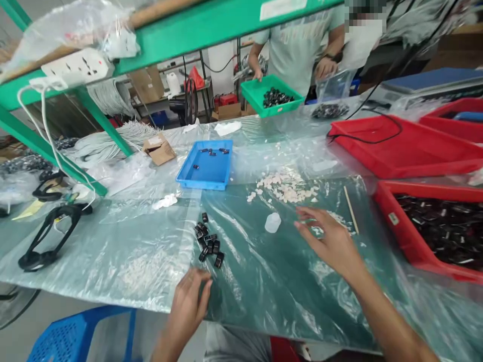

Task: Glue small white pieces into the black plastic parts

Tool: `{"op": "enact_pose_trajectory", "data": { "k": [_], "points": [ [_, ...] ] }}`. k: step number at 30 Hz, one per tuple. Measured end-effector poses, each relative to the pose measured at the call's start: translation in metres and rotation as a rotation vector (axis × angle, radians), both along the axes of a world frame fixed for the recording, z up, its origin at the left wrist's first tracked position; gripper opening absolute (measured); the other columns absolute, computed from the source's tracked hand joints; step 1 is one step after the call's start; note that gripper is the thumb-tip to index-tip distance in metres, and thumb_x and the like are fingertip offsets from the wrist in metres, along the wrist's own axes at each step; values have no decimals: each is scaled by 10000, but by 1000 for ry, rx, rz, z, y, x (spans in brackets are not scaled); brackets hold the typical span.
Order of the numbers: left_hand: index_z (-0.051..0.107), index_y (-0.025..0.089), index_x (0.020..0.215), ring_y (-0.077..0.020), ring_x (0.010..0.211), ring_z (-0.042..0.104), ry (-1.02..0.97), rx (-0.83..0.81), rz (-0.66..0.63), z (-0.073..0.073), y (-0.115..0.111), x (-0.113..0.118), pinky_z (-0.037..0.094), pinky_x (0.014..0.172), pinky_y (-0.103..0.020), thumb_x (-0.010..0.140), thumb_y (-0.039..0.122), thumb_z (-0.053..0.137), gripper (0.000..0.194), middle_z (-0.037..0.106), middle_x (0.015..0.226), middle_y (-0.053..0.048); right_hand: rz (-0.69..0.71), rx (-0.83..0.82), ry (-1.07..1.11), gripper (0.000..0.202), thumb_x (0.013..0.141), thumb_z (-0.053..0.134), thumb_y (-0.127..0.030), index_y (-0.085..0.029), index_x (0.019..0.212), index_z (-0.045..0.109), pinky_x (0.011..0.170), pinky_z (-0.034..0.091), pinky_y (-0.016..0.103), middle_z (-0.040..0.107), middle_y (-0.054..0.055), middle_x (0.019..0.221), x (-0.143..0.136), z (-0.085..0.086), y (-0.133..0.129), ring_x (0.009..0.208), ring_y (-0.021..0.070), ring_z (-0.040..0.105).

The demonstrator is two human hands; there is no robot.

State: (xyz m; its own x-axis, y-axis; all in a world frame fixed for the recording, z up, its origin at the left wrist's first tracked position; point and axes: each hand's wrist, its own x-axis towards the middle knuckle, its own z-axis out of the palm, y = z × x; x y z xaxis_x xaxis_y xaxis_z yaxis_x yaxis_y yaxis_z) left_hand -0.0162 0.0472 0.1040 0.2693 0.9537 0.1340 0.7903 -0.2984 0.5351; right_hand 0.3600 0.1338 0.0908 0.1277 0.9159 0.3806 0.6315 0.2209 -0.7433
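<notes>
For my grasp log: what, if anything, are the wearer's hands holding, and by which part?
Right hand: nothing visible in it. Left hand: cannot tell; its palm is hidden.

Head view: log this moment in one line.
left hand: near small black plastic parts; right hand: near small pale flat pieces; blue rectangular plastic tray: farther back

Bright, diffuse indoor light, white glare streaking the plastic sheeting (256,289), wide-angle stretch, soft blur towards edges
</notes>
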Motion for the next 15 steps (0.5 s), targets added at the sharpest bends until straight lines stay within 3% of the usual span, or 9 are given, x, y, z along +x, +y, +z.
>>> {"op": "enact_pose_trajectory", "data": {
  "k": [2, 5, 9, 11, 13, 15],
  "points": [
    [676, 292, 1179, -351, 1115, 747, 138, -9, -3, -5, 13, 11, 639, 949, -513, 1084, 385, 437, 274, 753, 1176, -128, -24, -158, 80, 471, 922, 663, -466, -263, 1344, 616, 913, 633, 463, 700, 163, 1346, 4, -35, -3, 1023, 300, 773],
    [657, 203, 1266, -431, 1209, 690, 235, -28, 5, -18, 34, 29, 602, 995, -583, 1071, 449, 485, 359, 706, 1277, -205, 8, -290, 160, 589, 883, 708, -462, -246, 1416, 582, 1035, 591, 504, 633, 182, 1491, -8, -57, 2, 1239, 362, 721],
    [704, 178, 1175, -446, 1125, 714, 247, -46, 3, -25, 50, 43, 613, 914, -578, 1081, 377, 400, 375, 719, 1178, -216, 57, -297, 210, 545, 876, 727, -447, -227, 1360, 606, 1109, 549, 519, 669, 180, 1470, -33, -53, 17, 1293, 371, 694],
    [724, 205, 1152, -410, 1070, 744, 207, -57, -48, -20, 52, 46, 625, 898, -549, 1074, 339, 384, 374, 741, 1151, -189, 56, -273, 250, 457, 887, 713, -430, -226, 1283, 615, 1141, 529, 534, 725, 163, 1377, -42, -49, 21, 1269, 356, 705],
    [715, 242, 1259, -357, 1042, 766, 145, -68, -125, -12, 54, 50, 639, 893, -494, 1075, 336, 391, 384, 770, 1158, -149, 59, -239, 298, 383, 887, 720, -423, -240, 1209, 619, 1150, 530, 527, 768, 128, 1283, -47, -45, 22, 1234, 331, 723],
    [717, 279, 1319, -303, 1003, 774, -28, -157, -202, -2, 60, 59, 644, 865, -425, 1076, 376, 427, 390, 790, 1168, -110, 73, -206, 359, 356, 900, 725, -444, -258, 1184, 619, 1129, 559, 484, 786, 96, 1242, -47, -39, 15, 1191, 294, 746]
  ]
}}
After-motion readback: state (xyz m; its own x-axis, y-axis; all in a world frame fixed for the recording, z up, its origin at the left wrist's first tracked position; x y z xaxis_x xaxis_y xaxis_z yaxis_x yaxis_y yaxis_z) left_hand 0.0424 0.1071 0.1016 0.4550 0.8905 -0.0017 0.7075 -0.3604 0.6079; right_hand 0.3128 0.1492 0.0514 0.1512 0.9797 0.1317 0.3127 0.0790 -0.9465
